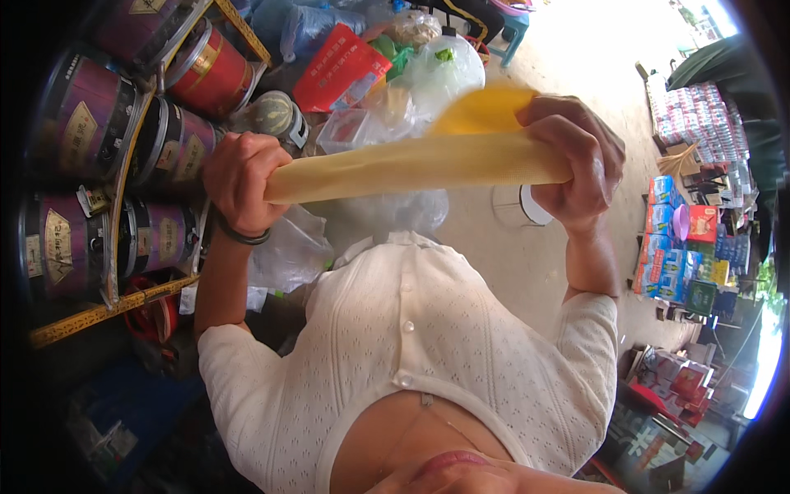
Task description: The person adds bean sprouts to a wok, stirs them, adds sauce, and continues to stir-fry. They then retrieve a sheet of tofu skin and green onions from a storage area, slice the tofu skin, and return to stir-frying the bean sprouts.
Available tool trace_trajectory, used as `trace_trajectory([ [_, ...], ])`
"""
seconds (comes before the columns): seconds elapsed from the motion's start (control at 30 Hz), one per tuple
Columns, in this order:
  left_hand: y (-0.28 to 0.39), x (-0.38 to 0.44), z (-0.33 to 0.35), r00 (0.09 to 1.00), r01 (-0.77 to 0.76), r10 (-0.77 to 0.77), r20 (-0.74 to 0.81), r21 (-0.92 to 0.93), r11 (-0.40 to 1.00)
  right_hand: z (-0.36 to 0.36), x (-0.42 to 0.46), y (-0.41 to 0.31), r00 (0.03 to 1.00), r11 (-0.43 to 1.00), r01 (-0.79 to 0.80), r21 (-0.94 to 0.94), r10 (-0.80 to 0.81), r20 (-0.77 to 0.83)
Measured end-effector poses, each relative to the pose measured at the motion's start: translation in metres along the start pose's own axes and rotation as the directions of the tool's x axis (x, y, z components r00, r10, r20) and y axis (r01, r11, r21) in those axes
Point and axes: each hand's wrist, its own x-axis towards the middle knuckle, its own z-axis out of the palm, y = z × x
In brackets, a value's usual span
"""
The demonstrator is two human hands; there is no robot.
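A long pale-yellow textured sheet, perhaps cloth or rubber, is stretched between my two hands, rolled or folded into a band. My left hand, with a dark band on its wrist, is closed around the left end. At the other end, my right hand grips the band with its fingers curled over it. A darker yellow flap rises behind the band beside my right fingers, blurred, and whether it belongs to the same piece I cannot tell. The band is raised above the floor, in front of my white shirt.
To the left, large drums fill a yellow metal rack. Beyond my hands lie a striped squash or melon, a red bag and clear plastic bags. Stacked boxes and bottle packs stand at the right.
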Motion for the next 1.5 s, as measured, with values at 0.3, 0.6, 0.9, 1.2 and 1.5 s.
trace_trajectory([
  [0.3,0.024,-0.091,0.076,0.839,0.518,-0.364,0.405,-0.386,0.764,0.07,0.004,-0.003,0.862,0.922,-0.175,0.346,-0.026,0.506],
  [0.6,0.085,-0.182,0.169,0.439,0.865,-0.497,0.748,-0.502,0.008,0.194,-0.122,-0.009,0.524,0.649,-0.594,0.476,-0.136,0.841],
  [0.9,0.172,-0.323,0.166,-0.287,0.102,-0.742,0.605,-0.751,-0.652,0.379,-0.399,0.07,-0.335,0.534,-0.694,-0.484,0.355,0.873],
  [1.2,0.195,-0.342,0.181,-0.783,0.286,-0.552,0.287,-0.621,-0.729,0.522,-0.501,0.067,0.142,0.698,-0.453,-0.555,0.671,0.728],
  [1.5,0.205,-0.346,0.181,-0.832,0.402,-0.544,0.112,-0.554,-0.729,0.518,-0.51,0.079,0.222,0.836,-0.378,-0.399,0.5,0.837],
])
